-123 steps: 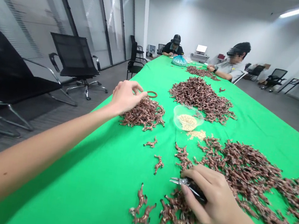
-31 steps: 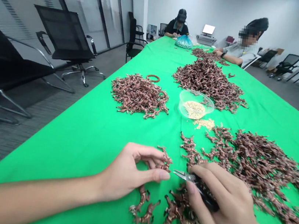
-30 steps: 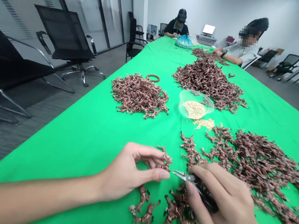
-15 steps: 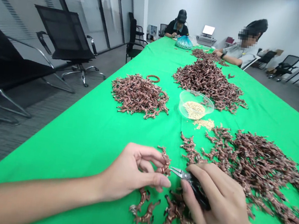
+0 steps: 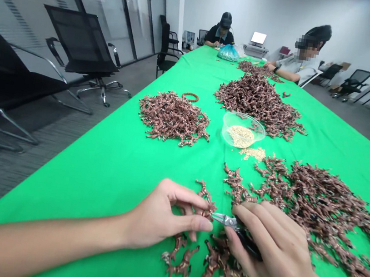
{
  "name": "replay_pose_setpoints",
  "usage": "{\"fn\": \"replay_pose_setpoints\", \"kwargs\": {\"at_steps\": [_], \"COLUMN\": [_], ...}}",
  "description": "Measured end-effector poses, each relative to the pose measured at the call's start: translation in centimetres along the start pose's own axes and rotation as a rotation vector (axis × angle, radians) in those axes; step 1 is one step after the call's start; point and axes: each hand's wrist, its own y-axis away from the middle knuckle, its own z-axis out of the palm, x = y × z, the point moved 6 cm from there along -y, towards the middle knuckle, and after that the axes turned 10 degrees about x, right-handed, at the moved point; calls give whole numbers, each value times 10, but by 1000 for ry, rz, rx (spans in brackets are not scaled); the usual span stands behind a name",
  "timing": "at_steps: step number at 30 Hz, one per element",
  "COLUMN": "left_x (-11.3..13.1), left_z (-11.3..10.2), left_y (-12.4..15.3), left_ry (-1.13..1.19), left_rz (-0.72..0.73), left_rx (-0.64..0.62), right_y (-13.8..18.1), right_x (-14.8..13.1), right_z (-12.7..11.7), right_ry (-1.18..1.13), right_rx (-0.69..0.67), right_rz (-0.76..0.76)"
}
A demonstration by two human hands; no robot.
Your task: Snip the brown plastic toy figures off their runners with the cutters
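Between the thumb and fingers of my left hand (image 5: 167, 218) is a small brown horse figurine (image 5: 208, 209), partly covered by the fingers. My right hand (image 5: 269, 246) is wrapped round a pair of pliers (image 5: 228, 220) with dark handles, and their metal tips meet the figurine's right side. Whatever the tips grip is too small to make out. Just below my hands lie several loose horse figurines (image 5: 183, 262) on the green cloth. Past my right hand spreads a heap of the same figurines (image 5: 328, 200).
A clear plastic bowl (image 5: 226, 135) holds small gold-coloured bits, with spilled bits (image 5: 253, 153) beside it. Another figurine pile (image 5: 174, 118) lies left, near a brown ring (image 5: 190, 97); a larger pile (image 5: 259, 103) lies beyond the bowl. Two people (image 5: 222, 33) sit farther along the green-covered table (image 5: 104, 173).
The pliers' tips have closed together and moved onto the figurine. My left fingers have shifted slightly, and the figurine has turned a little.
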Motion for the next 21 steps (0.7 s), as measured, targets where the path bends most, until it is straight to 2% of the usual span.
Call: {"fn": "replay_pose_setpoints", "kwargs": {"at_steps": [17, 21], "left_x": [2, 1], "left_z": [5, 4], "left_y": [2, 3], "left_ry": [-45, 19], "left_rz": [-14, -65], "left_rx": [-97, -169], "right_y": [4, 5], "right_x": [-4, -6], "right_z": [0, -1], "right_ry": [39, 67], "right_rx": [-20, 13], "right_rz": [-48, -26]}}
